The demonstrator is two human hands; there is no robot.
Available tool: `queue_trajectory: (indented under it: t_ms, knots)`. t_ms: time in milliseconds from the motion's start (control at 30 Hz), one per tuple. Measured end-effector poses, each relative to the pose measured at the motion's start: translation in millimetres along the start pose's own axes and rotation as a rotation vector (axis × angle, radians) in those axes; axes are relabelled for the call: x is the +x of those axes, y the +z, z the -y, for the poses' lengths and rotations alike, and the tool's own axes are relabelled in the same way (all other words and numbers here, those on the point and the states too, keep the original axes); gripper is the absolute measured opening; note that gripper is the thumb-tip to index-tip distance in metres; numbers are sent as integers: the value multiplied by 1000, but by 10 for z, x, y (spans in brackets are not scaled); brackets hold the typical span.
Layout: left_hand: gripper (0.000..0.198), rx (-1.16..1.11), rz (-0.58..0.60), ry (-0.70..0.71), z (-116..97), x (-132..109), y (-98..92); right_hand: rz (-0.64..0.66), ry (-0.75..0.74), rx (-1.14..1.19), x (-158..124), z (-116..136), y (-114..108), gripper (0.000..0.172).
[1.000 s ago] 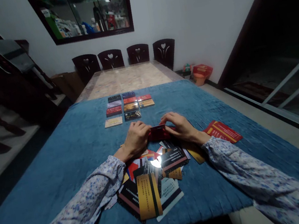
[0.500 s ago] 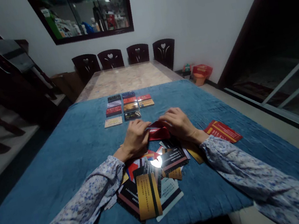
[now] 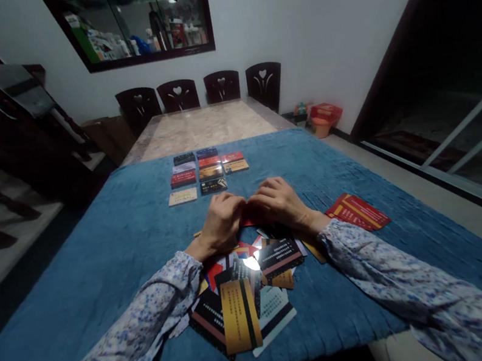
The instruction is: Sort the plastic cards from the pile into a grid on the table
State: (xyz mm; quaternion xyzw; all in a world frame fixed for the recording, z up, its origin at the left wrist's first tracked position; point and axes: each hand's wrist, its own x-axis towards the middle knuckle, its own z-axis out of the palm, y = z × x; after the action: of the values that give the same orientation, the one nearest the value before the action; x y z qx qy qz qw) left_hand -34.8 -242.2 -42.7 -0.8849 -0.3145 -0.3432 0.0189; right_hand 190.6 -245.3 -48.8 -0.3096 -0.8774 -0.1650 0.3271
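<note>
Red cards [image 3: 250, 216] are gripped between my two hands above the far edge of a loose heap. My left hand [image 3: 221, 221] closes on their left side, and my right hand [image 3: 279, 203] closes on their right side; the fingers cover most of them. Beneath my wrists lies the heap of mixed plastic cards, with a gold card [image 3: 240, 316] on top, a black card [image 3: 280, 257] and a pale green card [image 3: 273, 317]. Several red cards [image 3: 358, 212] lie fanned out beside my right wrist.
Beyond my hands, sorted card stacks stand in rows, among them a cream stack [image 3: 183, 196] and a black stack [image 3: 213, 186]. A blue cloth [image 3: 113, 276] covers the near table. Dark chairs [image 3: 178, 95] line the far end.
My hands have come closer together around the red cards, and my right hand has shifted left. Less of the cards shows now. The heap and the stacks stay put.
</note>
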Motion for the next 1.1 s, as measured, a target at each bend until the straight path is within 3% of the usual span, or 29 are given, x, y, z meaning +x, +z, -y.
queue_trajectory:
  t_ms: [133, 467, 1100]
  knots:
    - [22, 25, 43, -38, 3, 1, -30, 61, 72, 9, -18, -1, -28, 23]
    - [29, 96, 78, -64, 7, -8, -86, 75, 120, -75, -123, -67, -8, 24]
    - [41, 180, 225, -176, 3, -36, 45, 163, 198, -107, -165, -106, 113, 40]
